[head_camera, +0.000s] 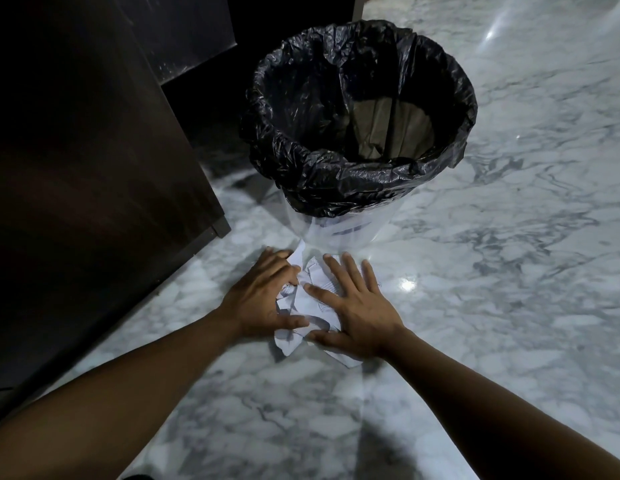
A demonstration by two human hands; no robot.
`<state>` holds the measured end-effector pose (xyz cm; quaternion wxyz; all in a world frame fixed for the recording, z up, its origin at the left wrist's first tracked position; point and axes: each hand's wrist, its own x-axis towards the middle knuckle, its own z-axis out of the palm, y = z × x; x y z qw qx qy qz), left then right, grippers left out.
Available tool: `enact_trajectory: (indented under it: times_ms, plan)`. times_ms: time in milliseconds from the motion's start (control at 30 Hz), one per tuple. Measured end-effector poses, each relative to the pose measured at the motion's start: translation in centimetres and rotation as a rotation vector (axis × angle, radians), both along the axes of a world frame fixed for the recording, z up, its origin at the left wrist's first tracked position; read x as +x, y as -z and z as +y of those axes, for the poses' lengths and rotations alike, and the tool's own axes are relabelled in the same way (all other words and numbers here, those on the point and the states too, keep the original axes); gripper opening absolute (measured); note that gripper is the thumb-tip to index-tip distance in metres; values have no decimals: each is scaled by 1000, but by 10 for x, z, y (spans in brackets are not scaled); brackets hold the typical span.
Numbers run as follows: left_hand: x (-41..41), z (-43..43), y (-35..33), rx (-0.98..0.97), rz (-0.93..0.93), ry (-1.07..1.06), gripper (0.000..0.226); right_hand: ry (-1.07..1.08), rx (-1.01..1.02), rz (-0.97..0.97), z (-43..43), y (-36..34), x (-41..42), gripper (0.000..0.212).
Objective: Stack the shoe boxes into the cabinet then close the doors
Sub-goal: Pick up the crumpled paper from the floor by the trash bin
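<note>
Crumpled white paper (310, 299) lies on the marble floor in front of a bin. My left hand (260, 296) lies on the paper's left side, its fingers curled into the crumples and its thumb under the lower edge. My right hand (353, 306) rests flat on the right side of the paper with straight, spread fingers. No shoe box is in view. A dark wooden cabinet (93, 168) stands at the left; I see only its side panel.
A white bin (350, 230) lined with a black plastic bag (336, 178) stands just behind the paper, with brown paper inside. The grey-veined marble floor (492, 271) spreads to the right and toward me.
</note>
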<state>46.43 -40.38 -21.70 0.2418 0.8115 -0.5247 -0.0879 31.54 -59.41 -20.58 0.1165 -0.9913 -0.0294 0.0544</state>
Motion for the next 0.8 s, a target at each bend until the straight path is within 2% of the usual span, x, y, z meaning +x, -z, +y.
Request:
enact_trajectory:
  times_ms: [100, 167, 233, 300, 433, 467, 567, 633, 800]
  plan:
    - [-5, -6, -2, -63, 20, -63, 76, -1, -40, 50, 0, -2, 2, 102]
    - [-7, -6, -5, -87, 30, -75, 57, 2, -33, 37, 1, -2, 3, 99]
    - [-10, -2, -7, -74, 92, -70, 47, 4, 6, -3, 1, -1, 2, 90]
    - [-13, 2, -9, -36, 111, -29, 52, 4, 48, -48, 1, 0, 1, 85]
    - [-19, 11, -7, -54, 64, 34, 41, -14, 113, -110, 0, 3, -1, 78]
    - [-20, 13, -8, -36, 66, 29, 45, -9, 131, -116, 0, 4, -2, 75]
    - [-26, 17, -9, 40, 47, 19, 76, 18, 186, -182, 1, 7, -4, 62]
    - [-29, 15, -10, 39, -3, 4, 84, 34, 217, -266, 3, 7, -7, 53]
    - [-29, 9, -3, -104, 26, -106, 62, 143, 234, -419, 7, 12, -13, 29]
